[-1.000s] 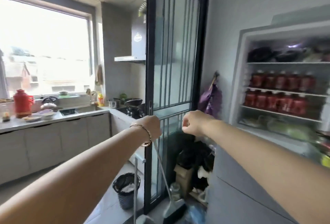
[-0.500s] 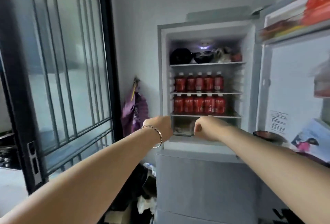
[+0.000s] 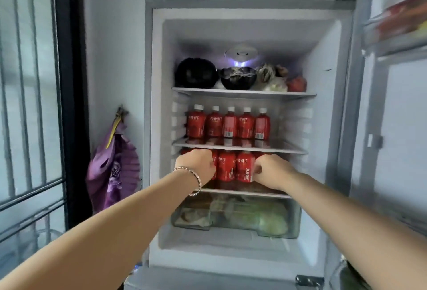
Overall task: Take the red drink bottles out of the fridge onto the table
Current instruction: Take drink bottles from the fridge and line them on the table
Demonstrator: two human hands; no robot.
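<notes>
- A barred glass door (image 3: 30, 104) stands at the far left, with a purple cloth (image 3: 113, 169) hanging on the wall beside it.
- The fridge (image 3: 157, 104) is open; an upper row of red drink bottles (image 3: 228, 124) stands on its middle shelf.
- The left hand (image 3: 196, 164), curled, covers the left end of the lower row of red drink bottles (image 3: 226, 166); its grip cannot be told.
- The right hand (image 3: 270, 171), two bottles along, seems to clasp that row's right-end bottle.
- The fridge door (image 3: 404, 127) hangs open at right.

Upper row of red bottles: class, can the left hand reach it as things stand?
Probably yes: the fridge door is open, nothing stands before the upper row, and the left hand is at the row below.
</notes>
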